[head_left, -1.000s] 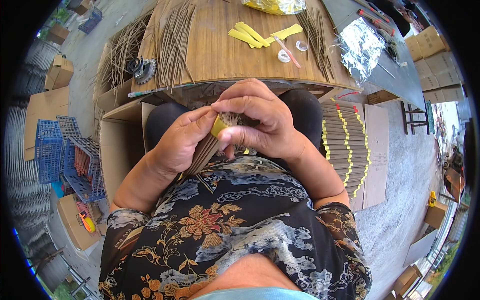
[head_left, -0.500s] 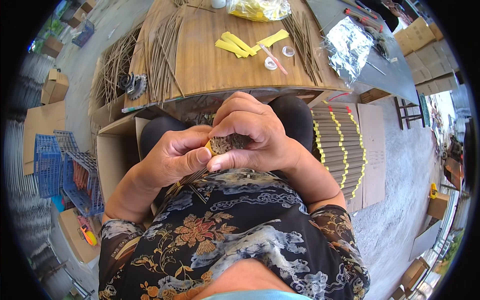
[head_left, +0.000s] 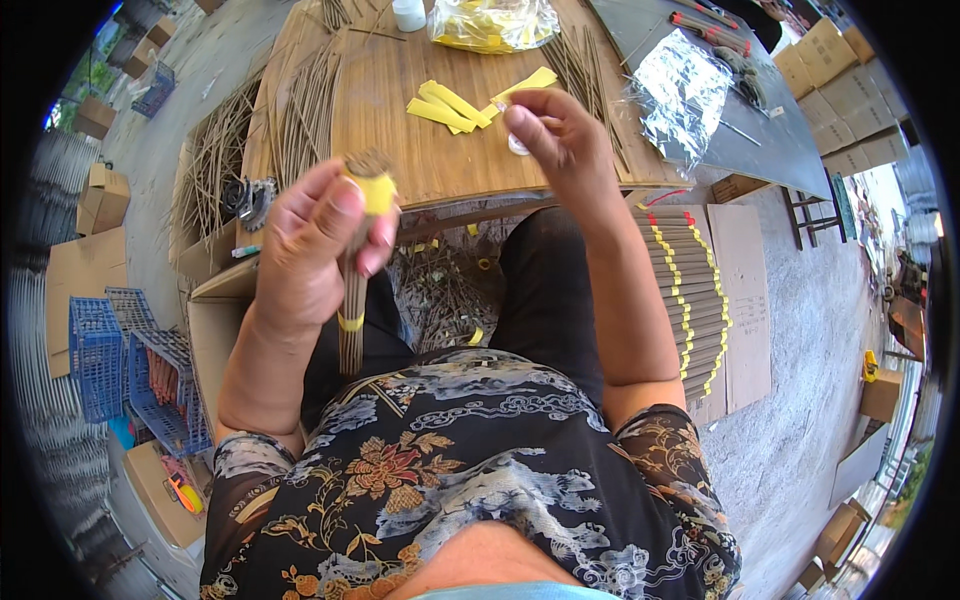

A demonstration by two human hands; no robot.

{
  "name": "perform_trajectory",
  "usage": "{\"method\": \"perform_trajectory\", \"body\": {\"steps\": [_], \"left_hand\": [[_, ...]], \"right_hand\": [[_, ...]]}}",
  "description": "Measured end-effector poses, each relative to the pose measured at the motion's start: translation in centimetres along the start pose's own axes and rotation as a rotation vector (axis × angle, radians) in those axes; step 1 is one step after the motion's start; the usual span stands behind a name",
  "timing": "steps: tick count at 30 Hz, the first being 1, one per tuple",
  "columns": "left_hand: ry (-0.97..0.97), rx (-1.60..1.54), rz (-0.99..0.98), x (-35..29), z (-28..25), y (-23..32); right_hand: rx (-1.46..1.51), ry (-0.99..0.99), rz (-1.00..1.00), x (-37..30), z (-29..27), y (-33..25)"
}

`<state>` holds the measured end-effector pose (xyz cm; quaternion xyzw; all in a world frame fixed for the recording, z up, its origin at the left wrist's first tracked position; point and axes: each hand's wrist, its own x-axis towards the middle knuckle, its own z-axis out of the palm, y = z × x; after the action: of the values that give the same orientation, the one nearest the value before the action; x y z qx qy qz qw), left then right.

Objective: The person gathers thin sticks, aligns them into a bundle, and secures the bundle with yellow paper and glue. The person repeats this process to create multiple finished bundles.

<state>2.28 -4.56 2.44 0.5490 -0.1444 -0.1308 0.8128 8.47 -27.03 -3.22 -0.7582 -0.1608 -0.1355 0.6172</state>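
Note:
Upright in my left hand is a bundle of brown incense sticks. A yellow paper band wraps its upper end, and a second, thinner yellow band circles it lower down. My left fingers close round the bundle below its top. Over the table's near edge, my right hand is raised with thumb and forefinger pinched together. Something small and pale shows at those fingertips, too small to name. Yellow paper strips lie just left of it, and a small white round dish sits partly hidden beneath it.
Loose sticks lie on the wooden table; a clear bag of yellow paper stands further back. Banded bundles rest on cardboard at right. Blue crates stand at left. Scraps litter the floor between my knees.
My hands have moved apart from the bundle at my lap. My left hand has raised and tipped it upright; my right hand has let go and reached forward over the table.

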Motion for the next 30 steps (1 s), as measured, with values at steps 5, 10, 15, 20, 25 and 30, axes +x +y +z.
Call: {"method": "perform_trajectory", "body": {"steps": [5,10,15,20,25,30], "left_hand": [[0.084,-0.079,0.101,2.4,-0.5,-0.1],[0.078,-0.126,0.105,3.4,-0.9,-1.3],[0.107,-0.152,0.095,3.9,-1.7,-2.3],[0.122,-0.182,0.093,4.3,-2.2,-3.6],[0.122,-0.18,-0.019,6.2,-1.5,-5.1],[0.102,-0.086,-0.101,11.4,-2.5,-9.5]], "right_hand": [[-0.869,-0.049,0.481,1.1,-2.2,8.4],[-0.744,-0.036,0.444,0.6,-1.8,11.1],[-0.264,0.126,0.387,0.3,-2.3,10.4],[-0.572,0.071,0.142,-0.9,-3.7,5.8],[-0.82,0.0,-0.041,-0.9,-3.8,7.0],[-0.778,-0.02,-0.048,-0.2,-2.7,8.0]]}}
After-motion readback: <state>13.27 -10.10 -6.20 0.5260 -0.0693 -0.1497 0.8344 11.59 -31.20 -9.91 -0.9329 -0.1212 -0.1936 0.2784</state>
